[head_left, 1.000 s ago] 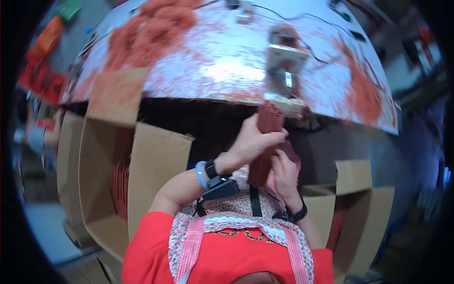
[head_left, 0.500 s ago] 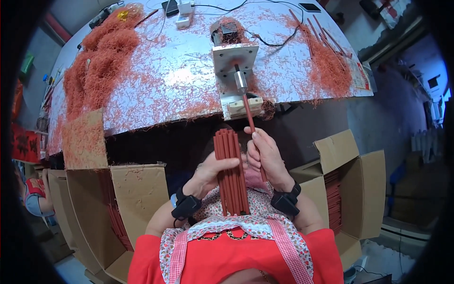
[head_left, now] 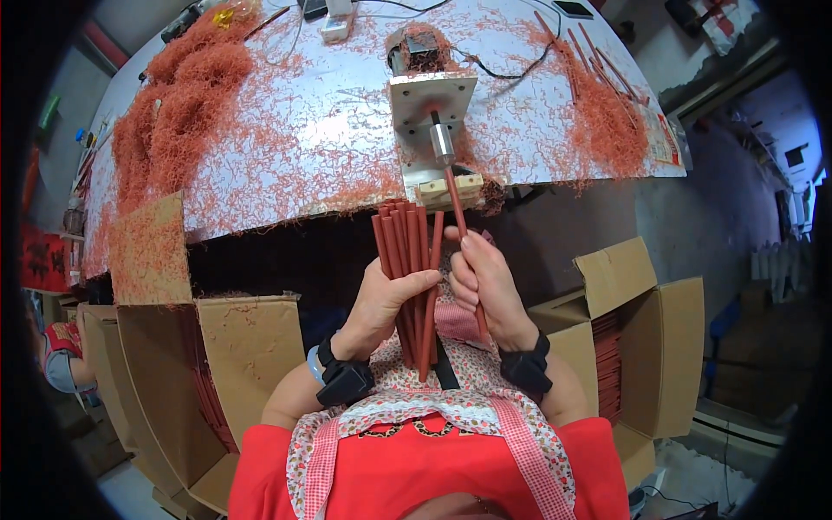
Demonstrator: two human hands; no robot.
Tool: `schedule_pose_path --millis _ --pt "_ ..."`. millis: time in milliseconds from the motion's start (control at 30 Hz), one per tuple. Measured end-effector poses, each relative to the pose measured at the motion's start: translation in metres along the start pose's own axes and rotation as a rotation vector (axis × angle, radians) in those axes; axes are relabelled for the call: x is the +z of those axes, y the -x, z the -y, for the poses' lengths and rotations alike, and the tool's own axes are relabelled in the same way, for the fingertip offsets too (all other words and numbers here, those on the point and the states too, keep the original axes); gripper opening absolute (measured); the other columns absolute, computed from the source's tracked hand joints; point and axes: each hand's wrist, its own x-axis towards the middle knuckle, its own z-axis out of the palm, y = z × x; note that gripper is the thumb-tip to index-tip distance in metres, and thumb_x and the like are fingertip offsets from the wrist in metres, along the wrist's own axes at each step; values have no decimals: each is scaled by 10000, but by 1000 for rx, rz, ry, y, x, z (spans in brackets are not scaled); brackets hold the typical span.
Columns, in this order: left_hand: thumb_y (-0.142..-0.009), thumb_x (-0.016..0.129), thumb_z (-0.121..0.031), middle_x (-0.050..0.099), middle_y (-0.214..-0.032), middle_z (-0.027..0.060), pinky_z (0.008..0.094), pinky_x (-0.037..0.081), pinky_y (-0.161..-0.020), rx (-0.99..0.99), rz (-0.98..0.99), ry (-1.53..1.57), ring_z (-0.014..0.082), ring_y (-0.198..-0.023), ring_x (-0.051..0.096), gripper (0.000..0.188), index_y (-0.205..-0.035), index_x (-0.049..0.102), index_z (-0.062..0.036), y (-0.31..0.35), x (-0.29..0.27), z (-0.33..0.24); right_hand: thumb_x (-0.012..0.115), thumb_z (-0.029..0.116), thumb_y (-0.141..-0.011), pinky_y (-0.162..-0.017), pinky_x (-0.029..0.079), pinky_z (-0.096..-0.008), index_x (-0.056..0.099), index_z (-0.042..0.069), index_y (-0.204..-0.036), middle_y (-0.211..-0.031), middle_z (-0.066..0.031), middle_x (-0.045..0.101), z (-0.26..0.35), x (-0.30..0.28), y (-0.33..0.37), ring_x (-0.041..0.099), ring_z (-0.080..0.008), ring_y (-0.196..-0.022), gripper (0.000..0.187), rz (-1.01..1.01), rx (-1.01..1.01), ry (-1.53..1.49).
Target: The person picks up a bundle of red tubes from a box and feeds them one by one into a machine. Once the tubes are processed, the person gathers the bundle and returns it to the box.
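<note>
My left hand (head_left: 378, 303) grips a bundle of reddish-brown sticks (head_left: 404, 243), its thumb laid across the front. The sticks fan out at the top, and one leans apart on the right side. In my right hand (head_left: 487, 279), closed fingers hold a single reddish-brown stick (head_left: 458, 204). That stick's far end meets the metal chuck (head_left: 442, 143) of a small motor (head_left: 418, 50), which is mounted on a metal bracket (head_left: 433, 94). Just below the chuck, the stick passes by a pale block (head_left: 452, 186) at the table edge.
Red curly shavings (head_left: 186, 113) are heaped on the white table (head_left: 321, 130), with another pile (head_left: 607, 130) and loose sticks at right. Open cardboard boxes holding sticks stand on both sides, left (head_left: 251, 364) and right (head_left: 680, 355). At far left, another person's arm (head_left: 82, 347) shows.
The bundle in my left hand has risen toward the table and spread from a tight stack into a fan, with one stick separating. My right hand stays almost in place on its stick.
</note>
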Motion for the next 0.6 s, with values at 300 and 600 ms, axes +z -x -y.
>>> schedule_pose_path --millis 300,600 --pt "-812 678 -63 635 -897 48 258 513 -687 156 -51 -13 109 -767 612 251 -1030 570 -1 -26 19 -8 437 213 -982 -424 334 -188 512 47 -1174 -566 48 433 -40 -4 8 380 -34 -437 265 -228 -596 1025" --pt "-810 681 -80 641 -909 73 270 525 -686 34 -12 83 133 -754 624 268 -1036 564 3 -8 4 6 477 164 -958 -452 342 -185 508 -6 -1186 -588 54 446 -13 -16 -11 404 -31 -463 286 -53 -208 319"
